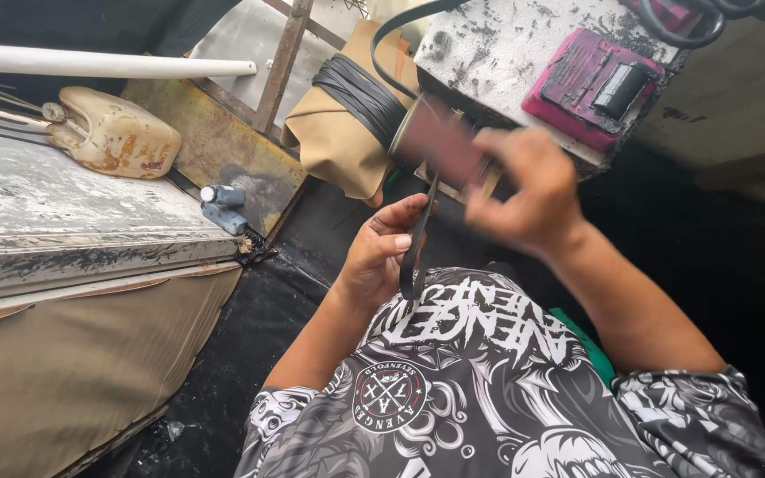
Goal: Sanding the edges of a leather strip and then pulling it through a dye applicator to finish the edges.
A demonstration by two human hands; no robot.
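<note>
My right hand [524, 190] is blurred with motion and grips a reddish-brown roll of tape [440, 142] in front of my chest. A narrow black strip [418, 252] hangs from the roll. My left hand [382, 252] pinches that strip between thumb and fingers just below the roll. Both forearms reach out over my patterned black-and-white shirt [453, 389].
A stained white table [506, 44] ahead carries a pink box [591, 88] and black cable. A tan bundle wrapped in black bands [347, 115] leans beside it. At left are a worn grey bench [64, 212], a dirty plastic jug [112, 133], a white pipe [108, 64] and a small tube [223, 196].
</note>
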